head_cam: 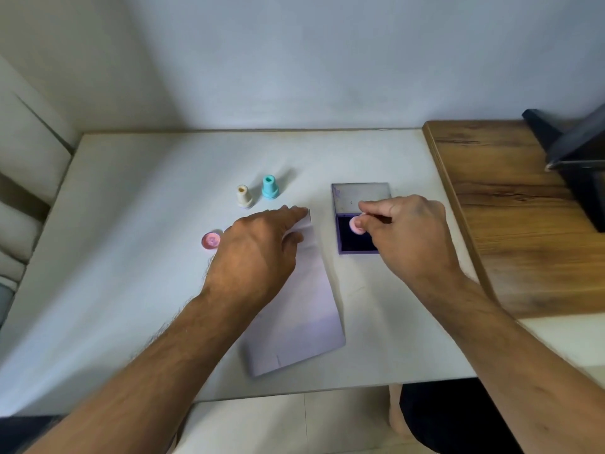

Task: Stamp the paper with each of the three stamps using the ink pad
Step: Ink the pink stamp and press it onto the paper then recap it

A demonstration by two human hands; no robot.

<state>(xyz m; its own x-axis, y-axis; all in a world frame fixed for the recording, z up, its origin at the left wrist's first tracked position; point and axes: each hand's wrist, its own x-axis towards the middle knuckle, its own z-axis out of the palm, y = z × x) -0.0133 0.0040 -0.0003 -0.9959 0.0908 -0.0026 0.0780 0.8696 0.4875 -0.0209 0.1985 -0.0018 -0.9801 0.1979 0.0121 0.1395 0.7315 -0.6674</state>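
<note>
The step in hand is inking the first stamp. The right hand (406,231) pinches a small pink round stamp (356,225) by its handle and holds its face at or just over the dark pad of the open purple square ink pad (357,239), whose grey lid stands folded back on the far side; whether the face actually touches the ink cannot be told. To the left of the ink pad lies the long white sheet of paper (301,309), no prints visible on its bare part. The left hand (258,247) lies flat on the paper's far end, fingers straight and apart, pinning it to the white table (131,224).

Beyond the paper's far end stand a cream plastic stamp (244,197) and a teal plastic stamp (270,187), upright and close beside each other. A pink round cap (211,240) lies left of the paper, just beside the left hand.

Next, I judge, the inked stamp must be carried left to the paper and pressed straight down on a bare part while the left hand steadies the sheet.
</note>
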